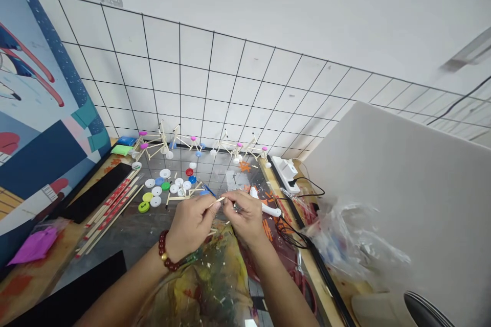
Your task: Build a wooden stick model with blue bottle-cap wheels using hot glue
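Both hands are meeting over the far edge of the paint-stained cloth, fingertips close together. The left hand, with a beaded bracelet at its wrist, is pinching a short wooden stick between thumb and forefinger. The right hand is curling its fingers in beside the stick; its fingertips are hiding their own contact, so whether they are gripping it too is hard to tell. Judging by the hands, the step in progress is seeming to be fine work on this one stick, and the next move would be calling for a steady left pinch and light, exact right fingers.

To the right of the cloth, scissors are lying near the forearm. To its left, several long sticks, some with red markings, are lying side by side. Just beyond the cloth on the right, a white glue gun is resting near orange scraps. Beyond it on the left, bottle caps in several colours are lying scattered. Farther beyond the cloth, small stick frames are standing in a row before a wire grid.
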A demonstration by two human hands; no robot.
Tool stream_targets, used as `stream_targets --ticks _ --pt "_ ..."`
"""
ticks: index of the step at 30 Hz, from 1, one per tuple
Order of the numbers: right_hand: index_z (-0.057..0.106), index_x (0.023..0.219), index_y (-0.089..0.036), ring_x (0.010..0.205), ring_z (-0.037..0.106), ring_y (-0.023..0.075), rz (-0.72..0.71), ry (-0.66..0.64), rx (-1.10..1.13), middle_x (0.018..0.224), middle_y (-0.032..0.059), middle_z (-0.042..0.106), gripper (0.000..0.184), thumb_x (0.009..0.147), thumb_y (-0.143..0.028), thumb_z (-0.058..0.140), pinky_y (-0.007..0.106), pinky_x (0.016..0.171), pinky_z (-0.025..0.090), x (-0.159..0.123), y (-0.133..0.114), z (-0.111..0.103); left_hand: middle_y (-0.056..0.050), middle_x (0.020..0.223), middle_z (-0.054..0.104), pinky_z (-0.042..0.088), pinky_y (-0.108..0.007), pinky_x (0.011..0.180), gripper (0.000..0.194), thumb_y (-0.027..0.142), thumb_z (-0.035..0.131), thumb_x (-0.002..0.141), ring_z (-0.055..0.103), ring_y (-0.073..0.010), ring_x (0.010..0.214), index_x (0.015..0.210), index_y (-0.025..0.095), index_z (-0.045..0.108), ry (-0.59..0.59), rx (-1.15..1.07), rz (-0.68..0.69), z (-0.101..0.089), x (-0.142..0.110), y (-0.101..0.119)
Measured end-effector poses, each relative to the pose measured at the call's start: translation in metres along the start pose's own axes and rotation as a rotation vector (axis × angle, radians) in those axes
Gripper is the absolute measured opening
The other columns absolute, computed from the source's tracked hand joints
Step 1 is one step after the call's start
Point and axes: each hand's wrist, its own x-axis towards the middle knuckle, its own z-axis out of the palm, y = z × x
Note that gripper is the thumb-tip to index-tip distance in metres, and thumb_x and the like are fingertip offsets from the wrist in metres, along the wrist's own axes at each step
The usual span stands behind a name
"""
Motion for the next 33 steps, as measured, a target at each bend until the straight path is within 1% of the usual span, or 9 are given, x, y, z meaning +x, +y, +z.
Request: stream_targets --ticks 5,7,9,12,18,22,25,29,33 --pt "0.075 0.073 -0.021 0.056 0.059 0.013 0.389 -0.041 0.472 0.062 0.0 0.067 0.011 0.078 -0.024 0.065 0.025 0.055 0.046 -0.001 0.016 0.014 0.004 0.039 0.039 0.018 -0.022 0.039 0.035 0.046 0.06 0.078 0.026 -0.0078 0.034 0.059 0.019 0.05 -0.389 -0.962 -0.594 0.005 0.02 -0.017" --pt "0.073 0.069 -0.021 0.052 0.056 0.0121 0.584 0.049 0.724 0.057 -0.001 0.064 0.013 0.075 -0.031 0.067 0.024 0.052 0.045 0.0 0.023 0.02 0.006 0.037 0.035 0.016 -0.021 0.037 0.036 0.044 0.061 0.077 0.021 -0.0065 0.032 0.056 0.019 0.047 -0.424 -1.159 -0.667 0.007 0.025 -0.02" --pt "0.073 0.069 -0.021 0.051 0.056 0.012 0.681 0.165 0.805 0.058 -0.0007 0.065 0.014 0.073 -0.035 0.07 0.024 0.052 0.045 0.003 0.03 0.02 0.005 0.038 0.039 0.018 -0.021 0.037 0.036 0.042 0.06 0.08 0.024 -0.006 0.032 0.057 0.018 0.049 -0.346 -1.202 -0.653 0.007 0.027 -0.019" --pt "0.076 0.075 -0.022 0.059 0.061 0.0142 0.593 0.156 0.519 0.067 0.0019 0.072 0.013 0.071 -0.035 0.075 0.027 0.059 0.049 0.007 0.038 0.007 0.001 0.049 0.051 0.023 -0.019 0.04 0.035 0.044 0.061 0.084 0.036 -0.006 0.039 0.066 0.015 0.058 -0.196 -1.058 -0.558 0.003 0.03 -0.016" --pt "0.072 0.067 -0.02 0.057 0.06 0.0138 0.261 -0.119 -0.192 0.061 0.001 0.068 0.017 0.081 -0.031 0.073 0.025 0.058 0.046 0.005 0.037 -0.014 -0.001 0.068 0.059 0.031 -0.021 0.048 0.036 0.047 0.061 0.085 0.044 -0.008 0.052 0.088 0.013 0.07 -0.091 -0.601 -0.306 0.0 0.038 -0.013" --pt "0.073 0.1 -0.02 0.073 0.067 0.0154 0.209 -0.075 -0.044 0.084 0.0043 0.074 0.016 0.089 -0.027 0.064 0.027 0.07 0.053 0.005 0.023 -0.004 -0.003 0.075 0.064 0.043 -0.026 0.066 0.028 0.035 0.052 0.095 0.056 -0.014 0.068 0.086 0.017 0.071 0.013 -0.136 0.008 0.001 0.034 -0.012" --pt "0.072 0.104 -0.021 0.076 0.068 0.0156 0.179 0.001 0.031 0.087 0.0047 0.074 0.017 0.09 -0.026 0.064 0.028 0.071 0.055 0.006 0.012 0.002 -0.005 0.085 0.07 0.045 -0.027 0.072 0.027 0.027 0.046 0.099 0.061 -0.0159 0.078 0.099 0.02 0.072 0.049 0.118 0.197 0.001 0.028 -0.011" --pt "0.073 0.1 -0.022 0.078 0.069 0.0155 0.099 -0.018 -0.045 0.087 0.0046 0.075 0.017 0.092 -0.02 0.058 0.028 0.073 0.055 0.005 0.008 -0.001 -0.005 0.081 0.067 0.045 -0.026 0.067 0.029 0.02 0.043 0.099 0.062 -0.0163 0.075 0.11 0.019 0.07 0.056 0.371 0.287 0.001 0.021 -0.009" --pt "0.072 0.098 -0.022 0.074 0.067 0.0154 0.017 -0.081 -0.198 0.082 0.004 0.073 0.018 0.091 -0.018 0.056 0.028 0.07 0.053 0.002 0.012 -0.005 -0.005 0.079 0.065 0.046 -0.028 0.068 0.028 0.017 0.042 0.097 0.063 -0.018 0.076 0.104 0.019 0.069 0.023 0.526 0.316 -0.001 0.017 -0.006"
